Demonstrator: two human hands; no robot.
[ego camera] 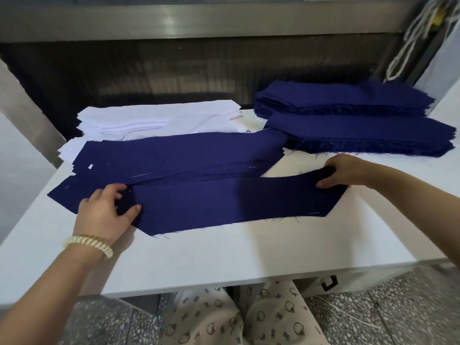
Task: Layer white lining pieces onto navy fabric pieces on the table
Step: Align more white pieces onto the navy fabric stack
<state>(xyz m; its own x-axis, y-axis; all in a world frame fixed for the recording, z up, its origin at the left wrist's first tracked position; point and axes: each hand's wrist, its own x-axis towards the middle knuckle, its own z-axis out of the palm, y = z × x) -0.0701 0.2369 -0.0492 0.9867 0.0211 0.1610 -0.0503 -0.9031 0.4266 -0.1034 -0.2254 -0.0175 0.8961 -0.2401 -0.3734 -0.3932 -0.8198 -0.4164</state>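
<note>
Navy fabric piece (224, 205) flat at centre frame on white worktop (224, 257). Left hand (104, 215) fingers grip its left end; right hand (346, 171) fingers pinch its right end. White lining stack (149, 118) upper left; navy stacks (348, 100) upper right.

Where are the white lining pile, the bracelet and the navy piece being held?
lining pile (154, 117): head view, middle of the top sheet.
bracelet (92, 243): head view, beads atop the wrist.
navy piece (224, 202): head view, its flat middle.
</note>
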